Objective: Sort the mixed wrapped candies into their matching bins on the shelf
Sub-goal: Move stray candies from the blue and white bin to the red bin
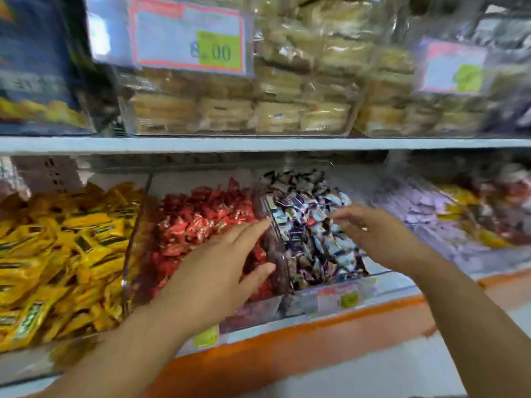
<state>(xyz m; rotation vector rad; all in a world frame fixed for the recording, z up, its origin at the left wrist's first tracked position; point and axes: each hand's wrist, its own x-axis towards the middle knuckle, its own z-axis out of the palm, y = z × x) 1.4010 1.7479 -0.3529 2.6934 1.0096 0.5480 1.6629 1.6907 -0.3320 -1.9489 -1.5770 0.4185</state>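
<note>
Your left hand [218, 271] sits at lower centre of the frame, palm down over the heap of red foil-wrapped candies [195, 219]. Its fingers are straight and close together, the thumb is spread wide, and it holds nothing. The fingertips reach the clear plastic divider wall [273, 248] that separates the red heap from the next bin.

Your right hand [373, 234] is right of centre, over the pile of purple, silver and brown wrapped candies [310, 225]. Its fingers stretch toward the left, loosely spread. They are blurred, but no candy shows between them.

The bin of yellow rectangular wrapped candies [57, 248] fills the lower left. A blurred bin of pale lilac wrapped candies [416, 208] lies at mid right, with some yellow pieces mixed in at its far right.

A small green price sticker [349, 300] is on the front of the purple bin, above the orange strip along the shelf edge [287, 340].

Across the top, the upper shelf carries stacked clear-wrapped tan biscuit packs [273, 110] and a red-bordered price card [186, 38].
</note>
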